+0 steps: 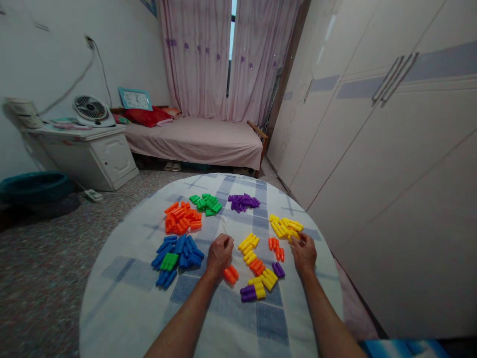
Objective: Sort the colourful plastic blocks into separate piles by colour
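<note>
Bare cloth near left, block piles crowding centre, seemingly passable gaps

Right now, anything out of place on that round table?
Yes. A few green plastic pegs sit in the blue plastic peg pile on the left, while the main green peg pile lies further back. The loose mixed-colour pegs in the near middle are unsorted; nothing looks spilled or damaged.

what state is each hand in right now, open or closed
Left hand: closed in a fist; whether it holds anything cannot be told.
Right hand: fingers curled onto the yellow pieces; a firm grip cannot be told.
</note>
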The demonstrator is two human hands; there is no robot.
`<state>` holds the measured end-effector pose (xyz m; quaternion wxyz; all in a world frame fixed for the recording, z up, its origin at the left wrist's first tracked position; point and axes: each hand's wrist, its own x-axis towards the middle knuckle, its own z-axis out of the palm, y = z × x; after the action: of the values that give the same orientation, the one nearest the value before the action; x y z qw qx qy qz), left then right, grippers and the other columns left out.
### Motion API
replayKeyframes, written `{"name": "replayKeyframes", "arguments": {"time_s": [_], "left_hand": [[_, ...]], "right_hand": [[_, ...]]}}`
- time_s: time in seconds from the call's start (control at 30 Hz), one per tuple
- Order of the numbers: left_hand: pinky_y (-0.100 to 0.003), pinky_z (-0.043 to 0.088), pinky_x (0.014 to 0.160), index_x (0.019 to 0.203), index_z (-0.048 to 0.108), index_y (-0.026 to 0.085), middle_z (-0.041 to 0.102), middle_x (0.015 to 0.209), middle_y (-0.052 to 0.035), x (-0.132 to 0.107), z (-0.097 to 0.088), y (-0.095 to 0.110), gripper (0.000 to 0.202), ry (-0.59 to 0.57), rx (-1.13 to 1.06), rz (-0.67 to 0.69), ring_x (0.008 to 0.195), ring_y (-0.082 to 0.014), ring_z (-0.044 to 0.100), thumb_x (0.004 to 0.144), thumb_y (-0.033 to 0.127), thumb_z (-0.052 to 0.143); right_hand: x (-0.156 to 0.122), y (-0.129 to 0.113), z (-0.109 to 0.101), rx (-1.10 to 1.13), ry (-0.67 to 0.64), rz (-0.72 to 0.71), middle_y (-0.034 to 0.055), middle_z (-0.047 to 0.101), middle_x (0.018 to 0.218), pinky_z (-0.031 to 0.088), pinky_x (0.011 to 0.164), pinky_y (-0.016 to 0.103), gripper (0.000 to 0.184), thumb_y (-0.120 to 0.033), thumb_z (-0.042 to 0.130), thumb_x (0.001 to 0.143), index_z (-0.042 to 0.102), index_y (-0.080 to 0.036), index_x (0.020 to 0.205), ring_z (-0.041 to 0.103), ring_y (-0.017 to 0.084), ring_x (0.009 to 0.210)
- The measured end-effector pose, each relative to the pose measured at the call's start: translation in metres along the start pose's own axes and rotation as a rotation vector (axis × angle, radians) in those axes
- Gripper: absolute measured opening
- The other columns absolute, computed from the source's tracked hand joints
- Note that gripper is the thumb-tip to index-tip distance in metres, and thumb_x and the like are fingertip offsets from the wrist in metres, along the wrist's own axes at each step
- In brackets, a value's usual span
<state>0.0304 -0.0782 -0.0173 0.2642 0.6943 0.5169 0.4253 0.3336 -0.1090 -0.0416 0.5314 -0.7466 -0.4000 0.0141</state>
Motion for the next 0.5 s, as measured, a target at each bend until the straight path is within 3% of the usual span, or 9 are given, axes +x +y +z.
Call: {"name": "replayKeyframes", "arguments": {"time_s": [0.13, 0.23, 0.33, 0.5], "left_hand": [[-0.023, 0.039, 0.065, 0.069, 0.058, 0.017, 0.059, 0.07, -0.0012, 0.0, 0.0, -0.001, 0.024, 0.005, 0.009, 0.003, 0.068, -0.0124, 0.054, 0.083, 0.028, 0.041], [-0.022, 0.04, 0.065, 0.071, 0.059, 0.017, 0.06, 0.07, -0.0014, 0.001, 0.0, -0.001, 0.023, 0.002, 0.011, -0.01, 0.069, -0.0124, 0.055, 0.083, 0.027, 0.042], [-0.023, 0.04, 0.066, 0.072, 0.061, 0.017, 0.062, 0.072, -0.0016, 0.002, -0.001, -0.002, 0.022, -0.01, 0.019, -0.018, 0.07, -0.0124, 0.056, 0.082, 0.027, 0.044], [-0.023, 0.041, 0.066, 0.073, 0.062, 0.016, 0.063, 0.073, -0.0016, 0.002, -0.001, -0.002, 0.021, -0.002, 0.041, -0.024, 0.069, -0.0124, 0.057, 0.081, 0.026, 0.046]], "right_hand": [[-0.003, -0.002, -0.002, -0.06, 0.102, -0.086, 0.0099, 0.059, 0.102, 0.047, 0.078, 0.035, 0.038, -0.044, 0.05, 0.077, 0.06, -0.016, 0.101, 0.055, 0.021, 0.09], [-0.01, -0.022, -0.007, -0.112, 0.112, -0.291, 0.0112, 0.059, 0.105, 0.042, 0.092, 0.041, 0.03, -0.033, 0.046, 0.08, 0.059, -0.016, 0.101, 0.051, 0.024, 0.103], [-0.018, -0.054, -0.006, -0.088, -0.147, -0.522, 0.01, 0.061, 0.109, 0.038, 0.098, 0.042, 0.03, -0.023, 0.046, 0.08, 0.059, -0.017, 0.106, 0.051, 0.022, 0.107], [-0.028, -0.098, 0.017, -0.268, -0.727, -0.707, 0.0085, 0.059, 0.121, 0.038, 0.099, 0.037, 0.045, -0.011, 0.05, 0.075, 0.056, -0.019, 0.119, 0.049, 0.02, 0.114]]}}
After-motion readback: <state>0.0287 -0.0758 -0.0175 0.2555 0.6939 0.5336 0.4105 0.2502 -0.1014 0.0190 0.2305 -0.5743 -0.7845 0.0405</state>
